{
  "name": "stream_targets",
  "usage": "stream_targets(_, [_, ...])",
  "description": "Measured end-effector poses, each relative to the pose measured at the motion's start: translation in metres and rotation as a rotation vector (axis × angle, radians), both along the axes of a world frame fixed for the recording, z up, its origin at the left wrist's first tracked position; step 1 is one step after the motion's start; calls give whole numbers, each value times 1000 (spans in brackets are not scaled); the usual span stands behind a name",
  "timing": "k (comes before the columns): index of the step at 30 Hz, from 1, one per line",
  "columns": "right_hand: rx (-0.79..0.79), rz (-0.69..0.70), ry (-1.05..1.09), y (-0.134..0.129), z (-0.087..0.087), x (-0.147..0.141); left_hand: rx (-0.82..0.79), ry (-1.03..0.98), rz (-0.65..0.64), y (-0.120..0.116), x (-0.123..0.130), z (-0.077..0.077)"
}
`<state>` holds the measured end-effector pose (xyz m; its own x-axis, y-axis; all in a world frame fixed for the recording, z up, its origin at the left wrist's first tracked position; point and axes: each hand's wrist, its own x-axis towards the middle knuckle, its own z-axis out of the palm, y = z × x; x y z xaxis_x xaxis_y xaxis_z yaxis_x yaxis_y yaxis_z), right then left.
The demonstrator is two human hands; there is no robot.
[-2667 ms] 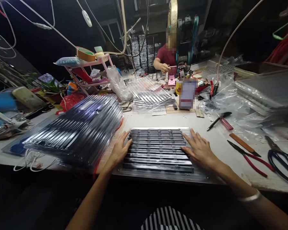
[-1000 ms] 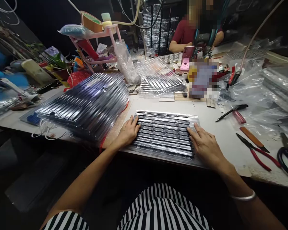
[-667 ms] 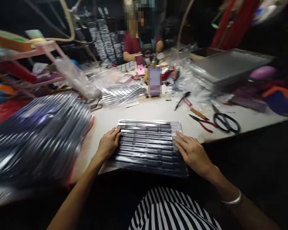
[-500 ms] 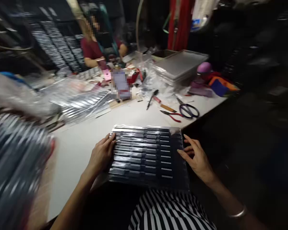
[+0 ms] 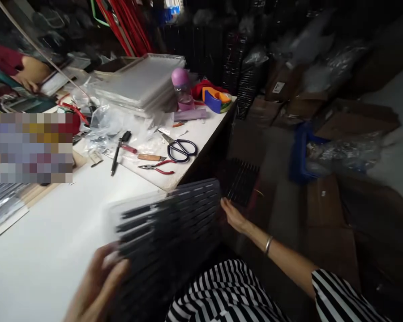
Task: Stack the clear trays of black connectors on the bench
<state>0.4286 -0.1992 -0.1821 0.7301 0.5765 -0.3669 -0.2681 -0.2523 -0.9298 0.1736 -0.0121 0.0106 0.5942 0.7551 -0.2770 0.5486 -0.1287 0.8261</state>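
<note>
A flat dark panel (image 5: pixel 174 228) with rows of slots or strips, clear plastic showing along its far left edge, is tilted in front of my lap. It overlaps the table's near edge and is smeared by motion. At its left edge, my left hand (image 5: pixel 102 277) grips it, thumb over the near face, blurred. My right hand (image 5: pixel 234 217) has its fingers closed at the panel's right edge, out past the table. Just beyond that hand, lower down, lies another dark slatted piece (image 5: pixel 240 181).
Scissors (image 5: pixel 179 150), red-handled pliers (image 5: pixel 157 167), a wooden-handled knife (image 5: pixel 150 157) and a black pen (image 5: pixel 117 156) lie on the white table (image 5: pixel 53 223). Behind are stacked trays (image 5: pixel 141 82) and a pink bottle (image 5: pixel 182 91). Cardboard boxes (image 5: pixel 325 214) and a blue crate (image 5: pixel 298 156) stand right. A co-worker's arm (image 5: pixel 33 74) shows far left.
My view has swung right, bringing the floor and boxes in. The panel has tilted and moved toward the table's right edge. My right hand's fingers have closed on its edge.
</note>
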Motion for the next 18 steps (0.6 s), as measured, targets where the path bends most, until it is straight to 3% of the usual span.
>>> stream_targets(3, [-173, -50, -119, -20, -25, 64, -372, -99, -76, -49, 55, -39])
stream_targets(5, [-284, -34, -202, -35, -33, 114, -633, -98, -122, -69, 90, -82])
stream_targets(7, [-402, -1, -278, -45, -34, 164, -840, -77, 3, -83, 122, -131])
stream_targets(11, [-638, 88, -424, -43, -34, 245, -957, -20, 88, -111, 182, -213])
stream_targets(14, [-821, 122, -544, -26, -43, 277, -996, 16, 136, -127, 218, -248])
stream_targets(18, [-1024, 122, -696, -7, -66, 280, -1023, 59, 185, -127, 239, -270])
